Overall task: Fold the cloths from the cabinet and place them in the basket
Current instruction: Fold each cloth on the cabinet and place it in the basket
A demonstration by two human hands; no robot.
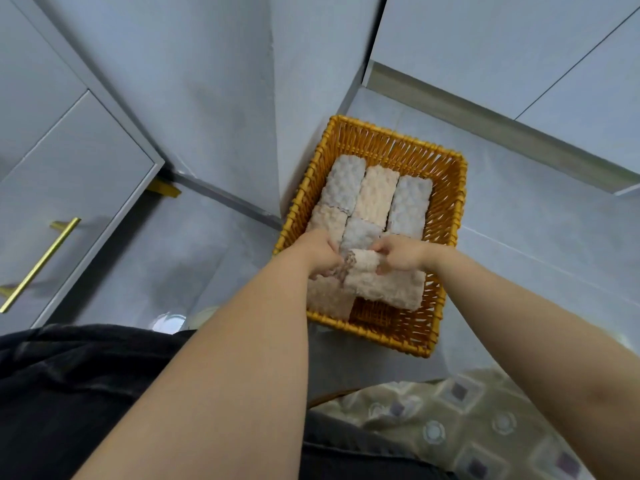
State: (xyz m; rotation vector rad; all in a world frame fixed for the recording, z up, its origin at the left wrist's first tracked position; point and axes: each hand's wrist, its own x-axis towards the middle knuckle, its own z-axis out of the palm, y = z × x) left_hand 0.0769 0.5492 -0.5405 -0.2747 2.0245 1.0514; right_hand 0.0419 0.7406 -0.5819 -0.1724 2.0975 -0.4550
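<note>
An orange wicker basket (446,202) stands on the grey floor in a corner. Inside it lie several folded fluffy cloths, grey (410,206) and peach (379,195), packed side by side in rows. Both my hands reach into the basket's near half. My left hand (320,252) grips the left end of a folded peach cloth (384,287). My right hand (398,252) pinches the same cloth's upper edge. This cloth lies slanted over the basket's near right part. Another peach cloth (325,299) sits at the near left, partly under my left forearm.
A grey cabinet door with a gold bar handle (40,265) stands at the left. More grey cabinet fronts (502,46) rise behind and to the right of the basket. A patterned fabric (467,420) lies at the bottom right, dark clothing (69,393) at the bottom left.
</note>
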